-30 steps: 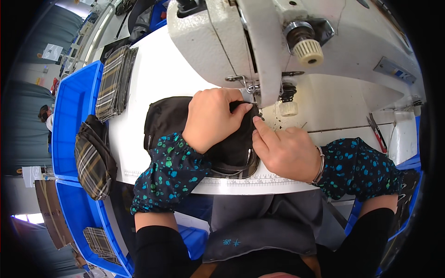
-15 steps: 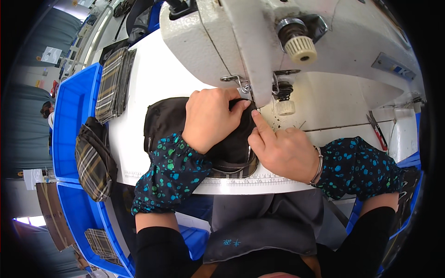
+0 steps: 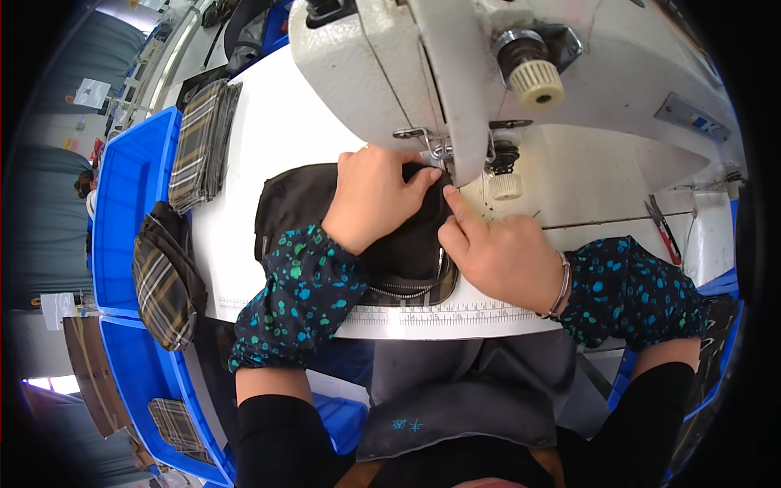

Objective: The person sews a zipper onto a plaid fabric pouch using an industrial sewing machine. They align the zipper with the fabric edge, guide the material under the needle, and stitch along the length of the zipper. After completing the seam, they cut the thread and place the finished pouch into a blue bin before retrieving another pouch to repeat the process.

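Note:
A dark fabric piece, with a zip along its curved lower edge and plaid underneath, lies under the needle area of a white sewing machine. My left hand rests on it, closed, thumb and forefinger pinching near the top right corner beside the presser foot. My right hand is closed at the fabric's right edge, forefinger extended onto that edge just below the foot, other fingers curled; what is under them is partly hidden.
Folded plaid pieces and a plaid pouch lie at the table's left, beside blue bins. Red-handled scissors lie at the right. A person is far left.
My right forefinger has moved slightly up the fabric's edge toward the foot. The fabric and my left hand have shifted a little away from me.

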